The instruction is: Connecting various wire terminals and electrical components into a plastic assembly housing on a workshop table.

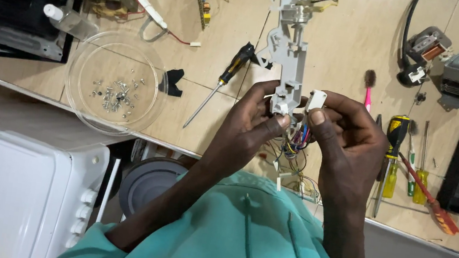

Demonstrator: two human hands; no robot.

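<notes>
Working a small white switch block [316, 100] off the grey plastic latch bracket [287, 48], held above the tiled floor [357, 39]: left hand [253, 126] closed round the bracket's lower end, right hand [345, 134] pinching the block. Needing, probably, a careful pull clear of the coloured wires [293, 142]. Lying around: one glass dish [115, 83] of screws, four screwdrivers [221, 81].

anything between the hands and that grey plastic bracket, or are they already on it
Nothing visible stands between. The left hand grips the grey plastic bracket at its lower end; the right hand pinches a small white switch beside it.
</notes>
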